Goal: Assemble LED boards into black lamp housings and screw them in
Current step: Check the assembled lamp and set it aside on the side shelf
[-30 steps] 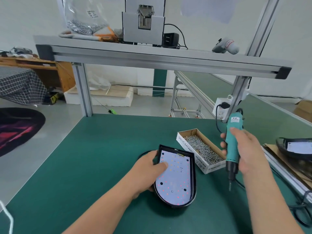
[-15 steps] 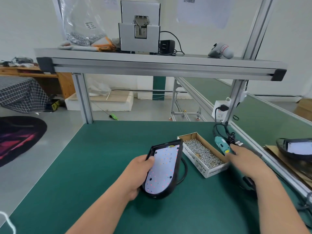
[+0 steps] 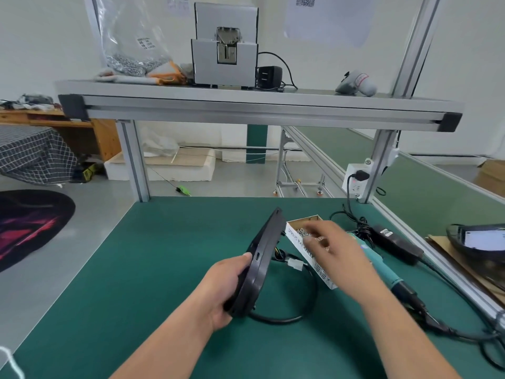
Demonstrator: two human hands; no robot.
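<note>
Your left hand [image 3: 221,294] curls thumb and fingers round the lower rim of the black, shield-shaped plastic lamp housing [image 3: 263,253], holding it tipped up on edge over the green bench mat [image 3: 164,269]. Its black cable [image 3: 300,313], ending in a small white plug [image 3: 295,265], loops on the mat beneath. Your right hand [image 3: 336,253] hovers over the open cardboard box of silver screws [image 3: 303,247]. Its fingers are blurred, so whether they pinch anything cannot be told. The teal electric screwdriver [image 3: 382,269] lies on the mat just beyond that hand.
</note>
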